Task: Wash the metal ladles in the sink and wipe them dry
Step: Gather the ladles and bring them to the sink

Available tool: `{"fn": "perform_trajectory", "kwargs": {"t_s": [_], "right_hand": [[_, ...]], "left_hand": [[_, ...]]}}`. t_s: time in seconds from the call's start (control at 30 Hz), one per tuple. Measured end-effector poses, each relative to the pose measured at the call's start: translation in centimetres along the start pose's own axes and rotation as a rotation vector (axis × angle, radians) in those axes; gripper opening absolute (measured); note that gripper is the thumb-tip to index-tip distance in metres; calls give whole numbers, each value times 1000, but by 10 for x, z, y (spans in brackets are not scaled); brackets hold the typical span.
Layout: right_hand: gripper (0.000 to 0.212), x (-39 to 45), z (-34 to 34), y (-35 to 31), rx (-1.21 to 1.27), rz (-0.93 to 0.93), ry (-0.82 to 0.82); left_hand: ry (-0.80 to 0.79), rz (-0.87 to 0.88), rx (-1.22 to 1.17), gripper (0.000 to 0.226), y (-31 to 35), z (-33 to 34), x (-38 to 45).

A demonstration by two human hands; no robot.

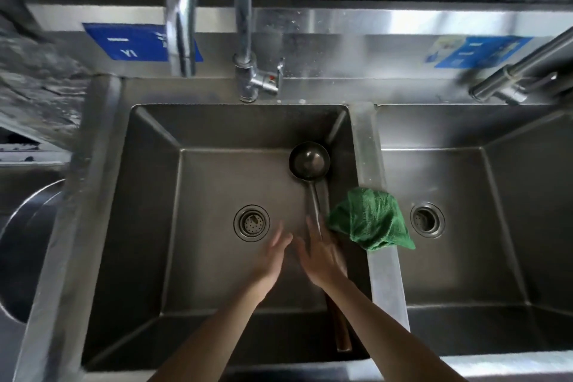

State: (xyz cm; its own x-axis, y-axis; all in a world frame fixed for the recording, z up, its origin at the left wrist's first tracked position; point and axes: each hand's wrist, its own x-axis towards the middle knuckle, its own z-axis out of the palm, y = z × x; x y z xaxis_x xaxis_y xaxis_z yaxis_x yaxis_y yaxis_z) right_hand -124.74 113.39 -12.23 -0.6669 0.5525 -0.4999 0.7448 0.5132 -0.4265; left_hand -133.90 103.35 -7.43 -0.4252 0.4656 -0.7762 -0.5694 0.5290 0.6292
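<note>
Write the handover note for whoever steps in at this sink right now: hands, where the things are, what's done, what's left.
Left hand: open, holding nothing, over the basin floor near the drain.
Right hand: open, fingers spread over the ladle's handle; no grip visible.
Ladle: one in view, in the left basin along its right wall, bowl toward the far end, handle running back toward the person.
Green cloth: draped on the divider between the two basins, untouched.
Faucet: no water visibly running.
Done: cannot tell whether the ladle has been washed.
Left: wash if needed, then wipe dry with the cloth.
</note>
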Motion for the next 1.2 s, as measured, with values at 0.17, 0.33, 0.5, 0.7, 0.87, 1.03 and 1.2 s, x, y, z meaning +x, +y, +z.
{"fn": "perform_trajectory", "kwargs": {"t_s": [0.17,0.33,0.5,0.7,0.87,1.03,1.2], "right_hand": [[65,-18,-2,-15,-208,-160,-38],[72,-37,-5,-38,-331,-269,-25],[73,-54,-9,-65,-403,-422,0],[79,-87,-10,-120,-438,-659,68],[70,-156,6,-182,-470,-964,89],[68,-236,43,-244,-471,-1225,59],[65,-334,100,-282,-469,-1500,-24]], "left_hand": [[104,214,416,84,-24,-52,-19],[231,285,724,74,-38,-87,-60],[366,391,802,97,-52,-123,-99],[608,461,652,69,-63,-172,-196],[875,425,584,75,-127,-201,-296],[1128,331,569,82,-198,-211,-389],[1330,144,448,90,-299,-204,-477]]}}
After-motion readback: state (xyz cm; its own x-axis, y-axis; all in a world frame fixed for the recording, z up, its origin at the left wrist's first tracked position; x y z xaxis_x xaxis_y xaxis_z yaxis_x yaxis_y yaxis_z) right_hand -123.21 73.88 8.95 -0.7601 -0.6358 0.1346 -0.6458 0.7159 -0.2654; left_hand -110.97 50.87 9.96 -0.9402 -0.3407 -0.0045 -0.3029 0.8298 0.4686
